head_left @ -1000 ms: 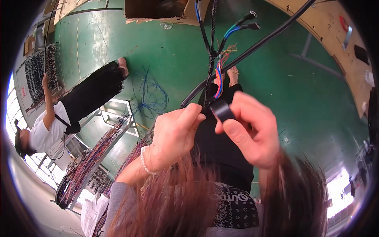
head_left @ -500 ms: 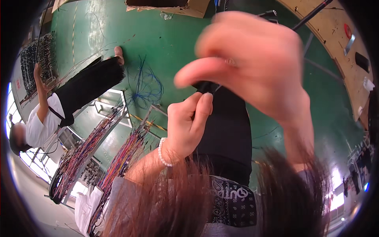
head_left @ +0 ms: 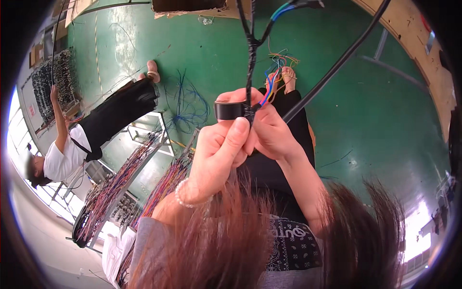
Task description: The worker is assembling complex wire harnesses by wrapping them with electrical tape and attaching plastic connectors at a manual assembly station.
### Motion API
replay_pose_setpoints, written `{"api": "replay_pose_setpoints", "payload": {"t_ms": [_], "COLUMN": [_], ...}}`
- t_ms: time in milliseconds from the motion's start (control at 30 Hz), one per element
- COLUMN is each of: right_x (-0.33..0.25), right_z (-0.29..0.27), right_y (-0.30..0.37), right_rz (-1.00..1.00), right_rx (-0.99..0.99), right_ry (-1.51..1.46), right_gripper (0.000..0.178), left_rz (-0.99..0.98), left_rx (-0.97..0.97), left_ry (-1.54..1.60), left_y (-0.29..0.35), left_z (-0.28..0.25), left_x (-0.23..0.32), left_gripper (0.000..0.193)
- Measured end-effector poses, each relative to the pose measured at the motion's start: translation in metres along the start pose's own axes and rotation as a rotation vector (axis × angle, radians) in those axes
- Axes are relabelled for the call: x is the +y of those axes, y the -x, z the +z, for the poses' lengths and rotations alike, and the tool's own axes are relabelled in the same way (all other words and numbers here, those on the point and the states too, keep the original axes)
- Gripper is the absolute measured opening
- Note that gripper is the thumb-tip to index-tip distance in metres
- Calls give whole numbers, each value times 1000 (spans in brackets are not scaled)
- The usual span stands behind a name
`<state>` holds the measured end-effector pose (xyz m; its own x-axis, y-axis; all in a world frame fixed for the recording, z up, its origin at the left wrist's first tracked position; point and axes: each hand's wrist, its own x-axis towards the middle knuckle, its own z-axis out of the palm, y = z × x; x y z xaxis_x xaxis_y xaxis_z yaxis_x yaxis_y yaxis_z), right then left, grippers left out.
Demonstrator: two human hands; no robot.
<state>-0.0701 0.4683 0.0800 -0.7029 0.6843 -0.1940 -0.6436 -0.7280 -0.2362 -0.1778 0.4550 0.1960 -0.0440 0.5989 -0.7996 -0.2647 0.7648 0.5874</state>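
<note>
In front of my body both hands meet at a wire harness (head_left: 251,62) wrapped in black tape, which forks into branches above them. My left hand (head_left: 211,154), with a beaded bracelet at its wrist, is closed, its thumb pressed on the wrapped joint. Fingers curled, my right hand (head_left: 273,132) grips the harness from the right side. A roll of black tape (head_left: 230,111) sits against the joint on the left, with fingers behind it; whose they are is hard to tell. Blue, red and yellow wires (head_left: 264,99) come out beside the joint.
A thick black cable (head_left: 337,67) slants from the upper right to behind my right hand. Racks of coloured wires (head_left: 120,188) stand at left, near another person (head_left: 67,149). Blue wires (head_left: 180,106) lie on the green floor. A cardboard box (head_left: 187,10) is at the top.
My right hand, raised and blurred before, has come down to meet my left hand. The forked harness and the tape roll now show plainly between them.
</note>
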Motion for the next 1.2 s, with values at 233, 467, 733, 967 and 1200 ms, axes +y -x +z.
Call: {"api": "replay_pose_setpoints", "payload": {"t_ms": [233, 467, 733, 967, 1200], "right_x": [-38, -70, -66, -46, -34], "right_z": [0, 33, 32, 39, 10], "right_y": [8, 43, 14, -1, -14], "right_rz": [27, 165, -193, -385, -593], "right_rx": [12, 181, 315, 450, 632], "right_ry": [741, 591, 941, 1144, 1359], "right_gripper": [23, 22, 28, 27, 22], "left_rz": [-44, 244, 309, 372, 56], "left_rx": [76, 170, 195, 233, 49], "left_ry": [-105, -686, -812, -727, -350], "left_y": [0, 2, 4, 5, 1], "left_z": [-4, -7, 4, 7, -7], "left_x": [5, -5, -7, -10, -6], "left_gripper": [48, 29, 20, 19, 30]}}
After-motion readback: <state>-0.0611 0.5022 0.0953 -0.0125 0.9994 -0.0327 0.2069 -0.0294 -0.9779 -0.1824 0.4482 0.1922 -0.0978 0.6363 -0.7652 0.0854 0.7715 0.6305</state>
